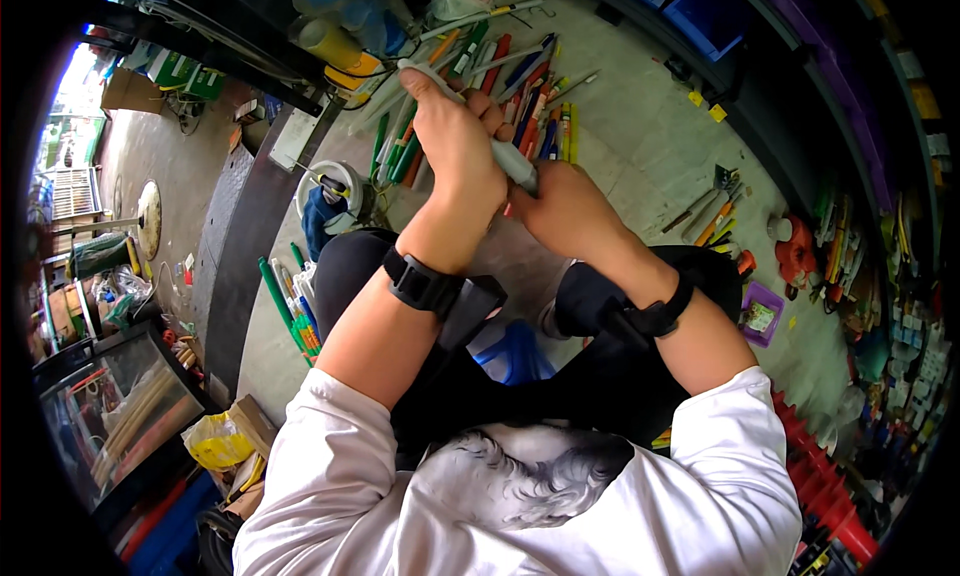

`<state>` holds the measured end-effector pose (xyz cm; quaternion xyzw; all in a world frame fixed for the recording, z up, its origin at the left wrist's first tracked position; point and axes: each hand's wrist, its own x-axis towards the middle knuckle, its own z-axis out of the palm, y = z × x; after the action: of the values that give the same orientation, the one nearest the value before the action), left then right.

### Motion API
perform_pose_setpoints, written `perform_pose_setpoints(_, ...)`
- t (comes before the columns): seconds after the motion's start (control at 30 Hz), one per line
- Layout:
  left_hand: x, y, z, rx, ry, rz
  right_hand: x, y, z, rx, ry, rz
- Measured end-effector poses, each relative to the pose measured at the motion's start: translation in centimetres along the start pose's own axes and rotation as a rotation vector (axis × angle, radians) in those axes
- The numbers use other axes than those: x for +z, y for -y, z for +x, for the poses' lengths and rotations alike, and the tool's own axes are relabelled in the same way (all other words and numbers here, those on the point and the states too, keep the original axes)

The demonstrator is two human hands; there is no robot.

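Observation:
My left hand is closed around a long pale grey stick-like object, whose exact kind I cannot make out. Its upper end shows beside my left thumb. The lower end meets my right hand, which is closed around it, with the fingers partly hidden. Just beyond my hands, a spread of long, slim coloured items lies on the floor, in red, green, blue, yellow and white, like pens or tool handles. More green and white ones lie by my left knee.
A white bucket with a blue cloth stands left of my hands. A smaller pile of tools and a purple tray are at the right. Shelving with blue bins runs along the upper right, and a clear-sided case stands at the left.

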<state>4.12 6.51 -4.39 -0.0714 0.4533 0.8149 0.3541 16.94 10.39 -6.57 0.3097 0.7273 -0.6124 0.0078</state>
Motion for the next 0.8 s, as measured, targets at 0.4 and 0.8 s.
perform_pose_setpoints(0.4,-0.7,-1.7,-0.2,-0.36,0.731,-0.22,-1.2,-0.8,-0.3,0.333,0.834,1.055)
perform_pose_setpoints(0.8,-1.2,-1.4,0.0,-0.183,0.462,-0.151,-1.5,-1.1,0.3,0.008,0.207,0.115)
